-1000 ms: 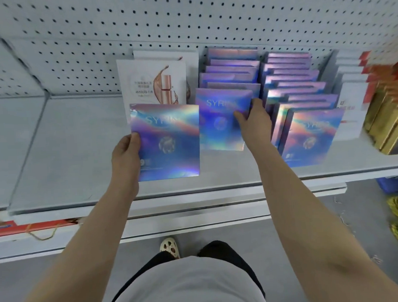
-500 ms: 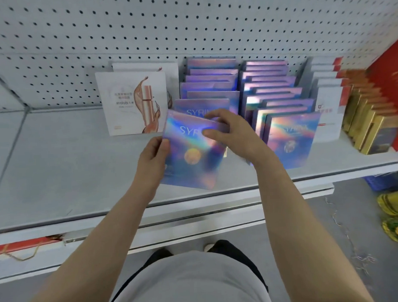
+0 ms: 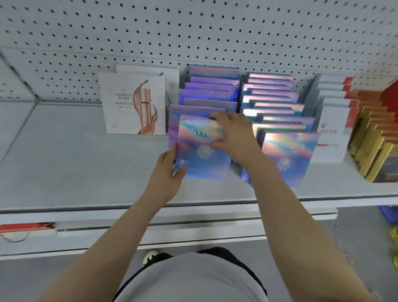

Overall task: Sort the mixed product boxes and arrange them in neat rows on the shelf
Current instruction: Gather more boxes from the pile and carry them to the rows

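Holographic box point(image 3: 202, 150) stands near-upright on the shelf point(image 3: 70, 169), printed face toward the camera, top edge tipped back toward 12 o'clock against the left holographic row point(image 3: 210, 87). Face roughly square, slightly taller than wide, so long axis runs 6 to 12 o'clock; "SYR…" lettering reads left to right across the upper part.

Left hand point(image 3: 167, 172) at the box's 8 o'clock corner: thumb curled over the front face at the lower left, fingers wrapped behind the left edge, gripping it. Right hand point(image 3: 234, 136) at the box's 1–2 o'clock corner: fingers hooked over the top edge, thumb pressed on the front, pinching the box between them. Box sits between the two hands, diagonal corners held.

Second holographic row point(image 3: 280, 116) at 3 o'clock of the box, just beside it. White box point(image 3: 133, 103) at 10 o'clock, apart. White-and-red boxes point(image 3: 332, 123) and gold boxes point(image 3: 373, 140) further toward 3 o'clock. Pegboard point(image 3: 189, 27) behind.
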The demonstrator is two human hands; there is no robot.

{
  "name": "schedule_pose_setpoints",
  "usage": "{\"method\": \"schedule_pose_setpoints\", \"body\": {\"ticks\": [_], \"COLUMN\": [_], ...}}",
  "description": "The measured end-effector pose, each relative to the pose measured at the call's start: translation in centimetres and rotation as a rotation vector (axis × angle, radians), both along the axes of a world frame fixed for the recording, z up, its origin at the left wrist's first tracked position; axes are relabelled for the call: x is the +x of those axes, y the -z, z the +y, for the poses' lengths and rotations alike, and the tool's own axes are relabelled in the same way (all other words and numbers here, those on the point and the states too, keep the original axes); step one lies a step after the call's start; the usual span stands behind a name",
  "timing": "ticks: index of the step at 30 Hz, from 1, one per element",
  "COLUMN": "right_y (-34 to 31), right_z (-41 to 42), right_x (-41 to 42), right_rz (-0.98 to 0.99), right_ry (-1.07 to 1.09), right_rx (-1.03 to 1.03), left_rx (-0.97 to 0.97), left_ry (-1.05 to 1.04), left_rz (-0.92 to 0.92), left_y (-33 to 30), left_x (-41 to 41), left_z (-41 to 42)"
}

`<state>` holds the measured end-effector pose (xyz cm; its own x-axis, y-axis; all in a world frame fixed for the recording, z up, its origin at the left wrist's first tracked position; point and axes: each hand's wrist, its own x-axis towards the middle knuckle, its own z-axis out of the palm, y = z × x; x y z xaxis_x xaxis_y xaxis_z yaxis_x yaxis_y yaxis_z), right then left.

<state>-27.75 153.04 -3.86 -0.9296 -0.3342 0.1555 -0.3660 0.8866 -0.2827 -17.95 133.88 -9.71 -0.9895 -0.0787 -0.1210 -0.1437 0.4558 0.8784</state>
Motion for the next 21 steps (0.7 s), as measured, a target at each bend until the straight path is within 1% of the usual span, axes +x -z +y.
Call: {"method": "schedule_pose_setpoints", "body": {"ticks": [3,7,13,16,19,21], "right_y": [-0.1,0.0,-0.1,-0.3,-0.6,-0.6], "right_z": [-0.2,-0.4,0.0,0.0,-0.8,-2.1], "right_x": [-0.5,-1.0,-1.3,-1.4,-1.2,-0.8], "right_rz": [0.059,0.087,0.102,0.141,0.237,0.275], "right_ry": [0.008,0.013,-0.043,-0.064,-0.078,-0.114], "right_rx": [0.044,0.083,0.121,0.142,0.095,0.033], "left_rx": [-0.015,-0.031,-0.021,-0.020,0.021,-0.001], "left_ry": [-0.022,-0.048,-0.113,-0.149,-0.241,-0.308], "left_rz": [0.024,0.019,0.015,-0.004,0.014,0.036], "left_y": [-0.2,-0.2,-0.4,-0.4,-0.5,-0.7], "left_x": [-0.2,-0.3,-0.2,0.0,1.1,2.3], "left_z": [0.4,1.1,1.6,1.6,1.1,0.2]}}
